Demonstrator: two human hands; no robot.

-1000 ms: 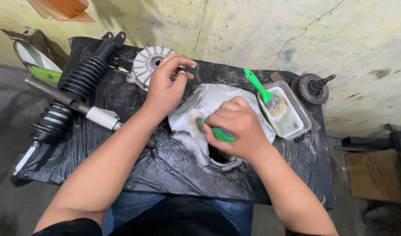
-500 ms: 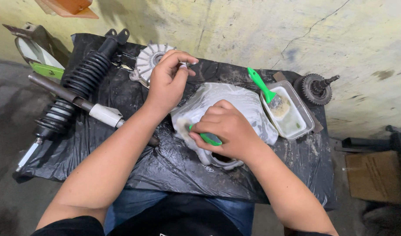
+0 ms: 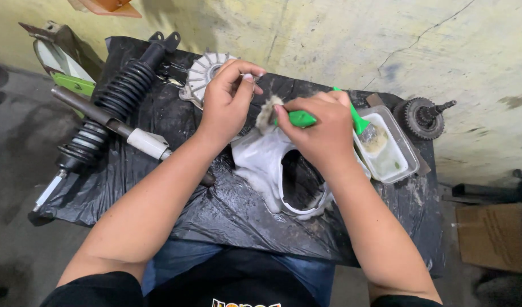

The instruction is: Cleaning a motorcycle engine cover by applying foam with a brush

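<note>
Green brush (image 3: 302, 118) in right hand (image 3: 323, 133), second brush (image 3: 368, 129) in tray (image 3: 406, 149).

The left hand (image 3: 227, 102) pinches a small pale part between thumb and fingertips, above the upper edge of a white plastic cover (image 3: 266, 165) that lies on the desk (image 3: 227, 216), which is draped in black plastic sheet. The right hand (image 3: 323, 128) is closed around the green handle of a brush (image 3: 301, 118), whose soapy bristles point left, close to the small part. Just right of that hand sits a metal tray (image 3: 394, 150) of cloudy liquid with a second green brush (image 3: 363, 125) resting in it. A gear shaft (image 3: 423, 116) stands at the desk's right corner. A black shock absorber (image 3: 116, 105) and a finned metal disc (image 3: 201, 74) lie to the left.
</note>
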